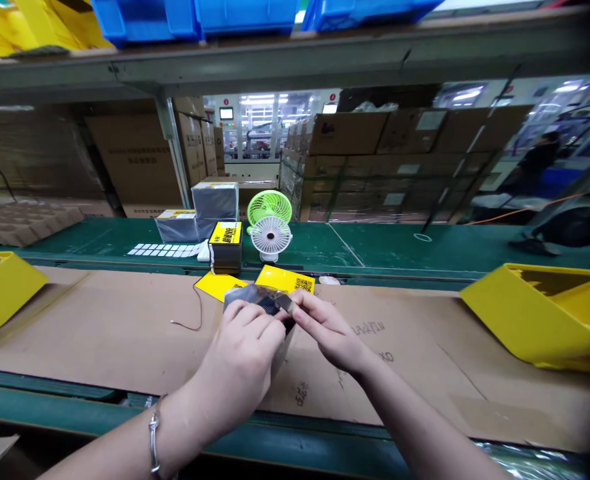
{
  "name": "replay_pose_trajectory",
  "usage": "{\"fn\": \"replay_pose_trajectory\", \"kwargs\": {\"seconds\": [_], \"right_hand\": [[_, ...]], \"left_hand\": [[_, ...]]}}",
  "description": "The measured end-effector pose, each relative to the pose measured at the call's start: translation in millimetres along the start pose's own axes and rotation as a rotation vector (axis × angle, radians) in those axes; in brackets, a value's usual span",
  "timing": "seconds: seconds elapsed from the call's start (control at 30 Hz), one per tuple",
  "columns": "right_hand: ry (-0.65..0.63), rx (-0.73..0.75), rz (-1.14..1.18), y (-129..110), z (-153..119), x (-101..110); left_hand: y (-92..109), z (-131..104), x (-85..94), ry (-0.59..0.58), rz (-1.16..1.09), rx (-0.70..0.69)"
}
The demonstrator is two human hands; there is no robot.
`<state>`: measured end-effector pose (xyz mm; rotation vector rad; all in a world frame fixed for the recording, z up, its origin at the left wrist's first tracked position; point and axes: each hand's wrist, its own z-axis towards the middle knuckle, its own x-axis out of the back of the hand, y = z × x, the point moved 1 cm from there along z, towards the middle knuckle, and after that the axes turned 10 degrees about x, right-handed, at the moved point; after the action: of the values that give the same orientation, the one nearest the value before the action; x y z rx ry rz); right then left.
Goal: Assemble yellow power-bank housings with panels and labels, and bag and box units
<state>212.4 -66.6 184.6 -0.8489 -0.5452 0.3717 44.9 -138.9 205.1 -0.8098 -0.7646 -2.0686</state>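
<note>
Over the middle of the cardboard sheet, my left hand [249, 350] is closed around a dark, box-like block [259, 293] with a shiny grey top. Most of that block is hidden behind my fingers. On its right side, the thumb and forefinger of my right hand [327, 327] pinch a small dark flat strip [285, 303]; whether it is joined to the block I cannot tell. Just beyond my hands lie a yellow card [219, 285] and a yellow label sheet [295, 279] with a printed code. A thin wire [199, 310] with a small white end rests to the left.
A cardboard sheet [125, 333] covers the bench. Yellow bins [7, 293] [539, 320] stand at either side. Behind are a dark block with a yellow label [226, 247], grey blocks [216, 201], a white fan [271, 237] and a green fan [269, 203]. Blue bins [247, 17] sit overhead.
</note>
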Motion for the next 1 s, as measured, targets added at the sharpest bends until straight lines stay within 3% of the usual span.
{"fn": "replay_pose_trajectory", "kwargs": {"seconds": [0.37, 0.63, 0.83, 1.0], "right_hand": [[0.089, -0.033, 0.232, 11, -5, -5], [0.105, -0.005, 0.161, 5, -3, -9], [0.107, -0.032, 0.114, 7, -7, -9], [0.120, -0.048, 0.150, 12, -10, -8]], "left_hand": [[2, -12, -21.2, 0.120, -0.226, 0.084], [-11, -16, -24.4, 0.184, -0.319, -0.102], [-14, -20, -20.7, 0.105, -0.287, -0.263], [0, -23, -15.2, -0.090, -0.272, -0.447]]}}
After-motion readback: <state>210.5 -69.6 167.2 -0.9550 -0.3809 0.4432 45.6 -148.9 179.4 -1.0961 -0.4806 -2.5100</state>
